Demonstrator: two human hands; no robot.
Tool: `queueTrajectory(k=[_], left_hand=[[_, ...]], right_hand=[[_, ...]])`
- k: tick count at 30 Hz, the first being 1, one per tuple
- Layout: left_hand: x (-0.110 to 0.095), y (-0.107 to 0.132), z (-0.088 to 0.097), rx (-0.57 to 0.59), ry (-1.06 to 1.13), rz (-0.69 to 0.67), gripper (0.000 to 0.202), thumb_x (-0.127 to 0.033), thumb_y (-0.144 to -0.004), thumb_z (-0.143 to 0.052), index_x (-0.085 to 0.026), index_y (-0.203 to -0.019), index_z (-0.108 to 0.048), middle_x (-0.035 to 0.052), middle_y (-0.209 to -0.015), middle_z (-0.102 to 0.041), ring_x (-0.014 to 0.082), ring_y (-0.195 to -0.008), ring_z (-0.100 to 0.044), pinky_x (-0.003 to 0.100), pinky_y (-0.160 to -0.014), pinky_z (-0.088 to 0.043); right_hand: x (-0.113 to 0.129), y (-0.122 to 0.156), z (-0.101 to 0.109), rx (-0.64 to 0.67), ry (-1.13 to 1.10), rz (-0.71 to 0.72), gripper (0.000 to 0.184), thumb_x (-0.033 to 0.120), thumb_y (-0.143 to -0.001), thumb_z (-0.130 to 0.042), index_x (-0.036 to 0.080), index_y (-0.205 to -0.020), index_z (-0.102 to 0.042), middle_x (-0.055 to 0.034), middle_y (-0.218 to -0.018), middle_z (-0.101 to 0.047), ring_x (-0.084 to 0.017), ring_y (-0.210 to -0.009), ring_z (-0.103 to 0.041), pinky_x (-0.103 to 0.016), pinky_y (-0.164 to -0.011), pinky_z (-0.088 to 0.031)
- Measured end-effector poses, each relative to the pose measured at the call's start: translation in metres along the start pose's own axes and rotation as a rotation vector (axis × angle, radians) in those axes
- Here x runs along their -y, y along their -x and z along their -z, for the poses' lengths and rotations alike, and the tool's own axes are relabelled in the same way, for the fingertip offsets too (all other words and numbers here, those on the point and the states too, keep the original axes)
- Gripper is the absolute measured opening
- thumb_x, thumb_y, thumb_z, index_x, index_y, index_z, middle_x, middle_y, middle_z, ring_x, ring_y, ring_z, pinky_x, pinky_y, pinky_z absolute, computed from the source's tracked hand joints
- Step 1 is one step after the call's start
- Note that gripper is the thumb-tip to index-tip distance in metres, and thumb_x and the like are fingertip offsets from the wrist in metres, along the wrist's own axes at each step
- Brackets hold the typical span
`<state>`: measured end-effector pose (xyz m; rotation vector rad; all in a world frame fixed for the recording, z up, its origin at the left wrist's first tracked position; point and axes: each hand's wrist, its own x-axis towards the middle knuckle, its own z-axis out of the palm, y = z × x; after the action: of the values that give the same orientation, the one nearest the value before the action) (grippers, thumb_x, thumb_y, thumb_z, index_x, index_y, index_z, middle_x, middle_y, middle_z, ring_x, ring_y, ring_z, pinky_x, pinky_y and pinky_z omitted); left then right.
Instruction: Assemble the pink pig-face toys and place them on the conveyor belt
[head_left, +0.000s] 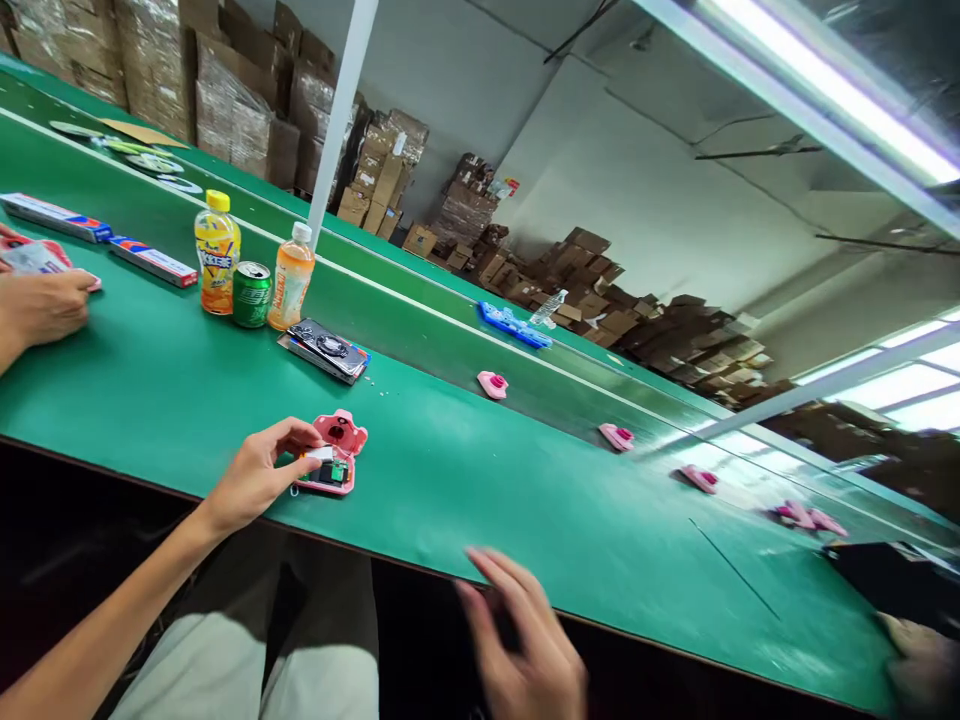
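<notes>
A pink toy-like case (pixel 343 418) lies opened on the green work surface near its front edge, with a green circuit board (pixel 340 471) and dark parts inside its lower half. My left hand (pixel 259 470) reaches over the case from the left, thumb and forefinger closed on a small white block (pixel 321 454) above the board; what the block is cannot be made out. Somewhat blurred, my right hand (pixel 525 640) hovers near the table's front edge, away from the case. Its fingers are apart and nothing shows in them.
Two drink bottles (pixel 217 255), a green can (pixel 251 295) and a phone (pixel 326 345) lie beyond the case. Several pink pieces (pixel 493 384) sit along the conveyor belt (pixel 420 310). Another person's hand (pixel 45 308) holds a pink part at left. A black object (pixel 896 585) is at right.
</notes>
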<state>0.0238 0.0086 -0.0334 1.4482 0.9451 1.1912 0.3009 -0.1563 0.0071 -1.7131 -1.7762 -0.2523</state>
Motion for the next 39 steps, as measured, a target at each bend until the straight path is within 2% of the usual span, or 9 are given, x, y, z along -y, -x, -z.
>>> queueTrajectory(k=[3,7,13,16,18,21,25,30,39], left_hand=[[-0.005,0.002,0.0,0.1,0.038,-0.018,0.025,-0.041,-0.083,-0.072,-0.019,-0.095,-0.067,0.0032,-0.093,-0.071,0.0194,-0.09,-0.068,0.029,-0.082,-0.056],[-0.008,0.001,0.0,0.153,0.067,-0.036,0.021,-0.039,-0.087,-0.068,-0.019,-0.09,-0.064,0.0014,-0.086,-0.068,0.017,-0.082,-0.064,0.027,-0.075,-0.053],[-0.006,0.001,0.001,0.202,0.099,-0.07,0.017,-0.033,-0.089,-0.069,-0.019,-0.096,-0.062,0.0022,-0.095,-0.069,0.0174,-0.09,-0.065,0.029,-0.086,-0.051],[-0.004,0.0,0.003,0.255,0.192,-0.08,0.035,-0.028,-0.087,-0.072,-0.021,-0.119,-0.058,0.0066,-0.114,-0.069,0.0201,-0.108,-0.064,0.03,-0.09,-0.051],[-0.002,-0.001,0.004,0.283,0.208,-0.076,0.052,-0.026,-0.086,-0.073,-0.023,-0.133,-0.052,0.0106,-0.132,-0.063,0.0227,-0.116,-0.062,0.029,-0.084,-0.053],[0.003,-0.003,0.003,0.16,0.019,-0.108,0.043,-0.023,-0.085,-0.072,-0.024,-0.127,-0.06,0.0116,-0.148,-0.051,0.025,-0.118,-0.061,0.03,-0.078,-0.055],[0.009,-0.004,-0.004,-0.053,-0.3,-0.19,0.015,-0.02,-0.088,-0.067,-0.022,-0.102,-0.073,0.0075,-0.122,-0.067,0.0254,-0.113,-0.06,0.038,-0.093,-0.052],[0.01,-0.004,-0.01,-0.004,-0.318,-0.157,0.013,-0.017,-0.094,-0.062,-0.019,-0.09,-0.074,0.0047,-0.097,-0.072,0.0196,-0.09,-0.065,0.033,-0.087,-0.05],[0.008,-0.002,-0.01,0.011,-0.392,-0.15,0.011,-0.017,-0.097,-0.061,-0.018,-0.09,-0.069,0.0033,-0.094,-0.071,0.0195,-0.093,-0.065,0.031,-0.086,-0.047]], right_hand=[[0.051,-0.075,-0.059,0.321,-0.306,0.349,0.033,0.024,-0.1,-0.056,0.029,-0.132,-0.063,-0.0084,-0.132,-0.067,-0.023,-0.124,-0.063,-0.04,-0.102,-0.056],[0.085,-0.125,-0.099,0.476,-0.312,0.477,0.017,0.011,-0.094,-0.062,0.023,-0.105,-0.07,-0.0054,-0.104,-0.075,-0.021,-0.099,-0.07,-0.036,-0.087,-0.058],[0.067,-0.122,-0.093,0.443,-0.345,0.468,0.021,0.013,-0.092,-0.066,0.024,-0.109,-0.074,-0.0051,-0.105,-0.078,-0.02,-0.098,-0.073,-0.032,-0.085,-0.058],[0.062,-0.126,-0.091,0.405,-0.394,0.454,0.02,0.018,-0.094,-0.066,0.024,-0.109,-0.077,-0.0054,-0.102,-0.078,-0.02,-0.097,-0.073,-0.033,-0.085,-0.059],[0.06,-0.13,-0.091,0.39,-0.423,0.43,0.018,0.019,-0.093,-0.068,0.025,-0.106,-0.079,-0.0053,-0.098,-0.078,-0.02,-0.093,-0.074,-0.032,-0.083,-0.06],[0.06,-0.133,-0.09,0.38,-0.469,0.413,0.019,0.017,-0.09,-0.072,0.026,-0.104,-0.081,-0.0056,-0.098,-0.078,-0.02,-0.091,-0.074,-0.032,-0.084,-0.061],[0.058,-0.129,-0.091,0.322,-0.516,0.405,0.02,0.017,-0.091,-0.07,0.028,-0.104,-0.08,-0.0042,-0.096,-0.077,-0.019,-0.087,-0.073,-0.032,-0.081,-0.061],[0.046,-0.115,-0.097,0.271,-0.532,0.396,0.02,0.016,-0.092,-0.069,0.025,-0.107,-0.079,-0.004,-0.094,-0.076,-0.018,-0.087,-0.071,-0.031,-0.077,-0.06],[0.04,-0.096,-0.11,0.298,-0.371,0.55,0.014,0.017,-0.097,-0.063,0.02,-0.103,-0.075,-0.006,-0.091,-0.073,-0.019,-0.081,-0.065,-0.032,-0.072,-0.058]])
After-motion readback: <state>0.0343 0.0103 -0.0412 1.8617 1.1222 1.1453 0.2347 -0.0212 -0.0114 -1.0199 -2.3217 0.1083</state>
